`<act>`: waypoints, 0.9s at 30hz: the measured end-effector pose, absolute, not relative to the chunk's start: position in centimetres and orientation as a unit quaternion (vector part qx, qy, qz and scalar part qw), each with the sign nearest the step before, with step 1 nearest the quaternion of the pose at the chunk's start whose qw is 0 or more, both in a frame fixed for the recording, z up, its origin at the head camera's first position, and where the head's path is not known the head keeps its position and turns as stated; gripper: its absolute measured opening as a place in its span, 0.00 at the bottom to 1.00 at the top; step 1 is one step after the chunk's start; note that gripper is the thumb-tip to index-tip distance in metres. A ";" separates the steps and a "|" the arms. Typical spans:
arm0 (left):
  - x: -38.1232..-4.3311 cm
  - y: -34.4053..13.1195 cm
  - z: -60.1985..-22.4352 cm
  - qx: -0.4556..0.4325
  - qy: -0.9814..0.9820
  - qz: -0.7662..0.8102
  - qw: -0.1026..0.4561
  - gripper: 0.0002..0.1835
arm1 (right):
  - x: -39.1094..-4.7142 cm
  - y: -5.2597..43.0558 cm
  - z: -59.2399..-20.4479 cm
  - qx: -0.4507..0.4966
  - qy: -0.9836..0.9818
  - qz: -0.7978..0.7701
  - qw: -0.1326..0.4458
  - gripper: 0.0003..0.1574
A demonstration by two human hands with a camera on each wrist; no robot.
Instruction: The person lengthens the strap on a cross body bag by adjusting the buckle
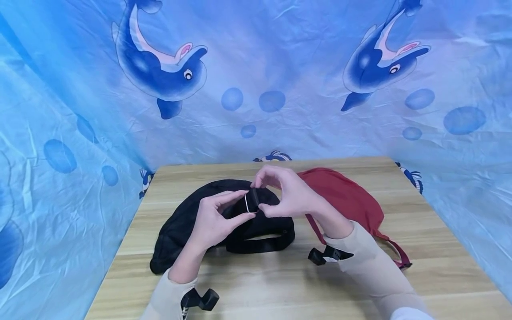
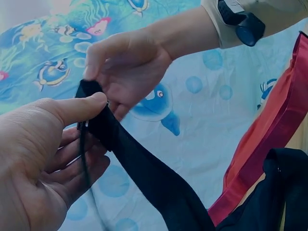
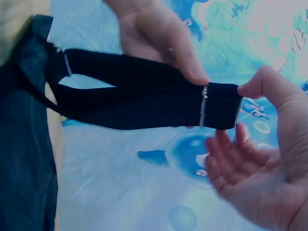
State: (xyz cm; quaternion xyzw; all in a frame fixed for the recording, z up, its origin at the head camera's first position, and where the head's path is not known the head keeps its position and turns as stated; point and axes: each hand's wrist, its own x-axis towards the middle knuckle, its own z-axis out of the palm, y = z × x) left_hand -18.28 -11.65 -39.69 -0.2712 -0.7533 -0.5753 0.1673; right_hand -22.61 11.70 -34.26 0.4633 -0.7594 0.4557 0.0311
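Observation:
A black bag [image 1: 180, 226] with a curved upper edge lies on the table, its black strap [image 3: 134, 110] lifted off it. My left hand [image 1: 210, 222] pinches the strap between thumb and fingers, right by a thin metal slider [image 3: 203, 103], as the right wrist view shows. Facing it, my right hand [image 1: 298, 195] pinches the folded end of the strap, which has a thin pale edge, with thumb and fingertips. In the left wrist view the strap [image 2: 149, 168] runs down from the hands towards the bag. Part of the bag is hidden behind my left hand and forearm.
A red bag [image 1: 348, 200] with a narrow red strap [image 1: 400, 253] lies to the right, partly behind my right arm. The wooden table [image 1: 256, 284] meets blue dolphin-print curtains [image 1: 256, 58] at its back and sides. Each wrist carries a small black camera [image 1: 200, 300].

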 end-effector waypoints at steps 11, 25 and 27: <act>-17.9 -12.2 -40.2 -0.231 -0.749 -0.598 0.168 0.26 | -22.0 10.2 -35.5 0.439 -0.704 0.550 0.094 0.29; -18.5 -11.9 -40.1 -0.237 -0.730 -0.622 0.154 0.26 | -22.2 9.4 -36.2 0.407 -0.666 0.612 0.128 0.31; -18.7 -11.8 -40.0 -0.242 -0.726 -0.626 0.149 0.26 | -22.4 9.4 -36.2 0.407 -0.661 0.617 0.129 0.29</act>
